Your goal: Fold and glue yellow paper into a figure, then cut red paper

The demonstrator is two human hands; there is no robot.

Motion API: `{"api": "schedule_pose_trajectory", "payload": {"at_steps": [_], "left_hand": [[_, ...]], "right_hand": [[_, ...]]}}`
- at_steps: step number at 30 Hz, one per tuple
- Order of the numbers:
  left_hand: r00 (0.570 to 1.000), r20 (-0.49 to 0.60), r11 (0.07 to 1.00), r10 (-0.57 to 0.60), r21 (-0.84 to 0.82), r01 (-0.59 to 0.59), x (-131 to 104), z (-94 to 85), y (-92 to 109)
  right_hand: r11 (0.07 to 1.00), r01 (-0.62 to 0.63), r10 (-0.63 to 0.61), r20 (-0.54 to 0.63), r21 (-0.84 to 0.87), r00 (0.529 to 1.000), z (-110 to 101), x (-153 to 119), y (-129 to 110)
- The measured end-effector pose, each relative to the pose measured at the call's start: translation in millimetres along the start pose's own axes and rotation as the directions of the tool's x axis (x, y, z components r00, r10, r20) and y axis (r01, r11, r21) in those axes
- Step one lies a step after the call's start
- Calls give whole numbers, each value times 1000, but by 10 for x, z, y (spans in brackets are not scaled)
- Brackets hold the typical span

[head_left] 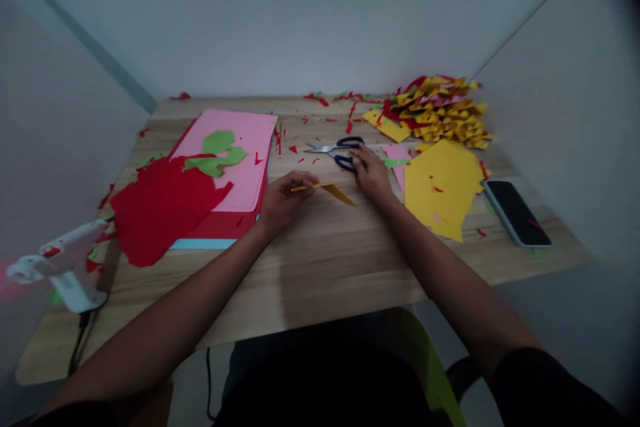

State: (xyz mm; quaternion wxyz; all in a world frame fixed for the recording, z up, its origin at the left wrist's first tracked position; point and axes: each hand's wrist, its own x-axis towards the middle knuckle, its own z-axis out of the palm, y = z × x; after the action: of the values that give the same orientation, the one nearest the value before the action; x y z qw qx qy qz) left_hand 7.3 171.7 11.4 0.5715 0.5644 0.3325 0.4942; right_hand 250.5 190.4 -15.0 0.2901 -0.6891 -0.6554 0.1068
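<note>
A: What is the surface looking like?

B: A wooden table point(310, 260) is standing in a corner of pale walls, littered with red paper snips. A stack of pink, red and green paper sheets point(210, 173) is lying at the left, a glue gun point(63, 263) near the left edge, yellow sheets point(443, 190) and a phone point(517, 212) at the right, a pile of folded yellow and red pieces point(440, 110) at the back.

A: And the hands?

B: The left hand point(285, 200) is pinching a narrow yellow paper strip point(327, 191), which is pointing rightward just above the table. The right hand point(371, 172) is resting its loosely curled fingers on the black handles of the scissors point(336, 148), which are lying flat just beyond the strip.
</note>
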Motion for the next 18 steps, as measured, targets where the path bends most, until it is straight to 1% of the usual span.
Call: {"api": "schedule_pose_trajectory", "payload": {"at_steps": [2, 4, 6, 8, 10, 12, 14, 15, 16, 18], "left_hand": [[997, -49, 996, -61, -74, 57, 18, 3, 71], [990, -114, 991, -89, -113, 76, 57, 7, 158], [987, -103, 986, -120, -125, 107, 105, 22, 258], [983, -95, 975, -158, -173, 140, 130, 53, 372], [983, -99, 968, -157, -215, 133, 99, 95, 498], [983, -117, 963, -138, -249, 105, -5, 136, 632], [981, -148, 957, -127, -279, 81, -163, 176, 762], [979, -166, 955, -123, -288, 71, -252, 198, 824], [976, -182, 954, -119, -292, 62, -343, 223, 884], [972, -210, 957, -102, -288, 38, -519, 286, 1006]], "right_hand": [[993, -55, 66, 104, -108, 992, -90, 72, -78], [986, -55, 82, 175, -155, 981, -196, 177, -176], [984, -44, 82, 222, -175, 971, -299, 293, -288], [983, -46, 92, 256, -179, 962, -389, 382, -401], [986, -69, 111, 295, -149, 949, -464, 406, -503], [991, -108, 126, 318, -72, 940, -526, 341, -584], [987, -138, 104, 342, 78, 934, -575, 193, -644], [973, -146, 76, 345, 180, 936, -595, 92, -672], [945, -147, 43, 333, 293, 942, -612, -25, -706], [845, -130, -25, 281, 519, 960, -637, -305, -810]]}}
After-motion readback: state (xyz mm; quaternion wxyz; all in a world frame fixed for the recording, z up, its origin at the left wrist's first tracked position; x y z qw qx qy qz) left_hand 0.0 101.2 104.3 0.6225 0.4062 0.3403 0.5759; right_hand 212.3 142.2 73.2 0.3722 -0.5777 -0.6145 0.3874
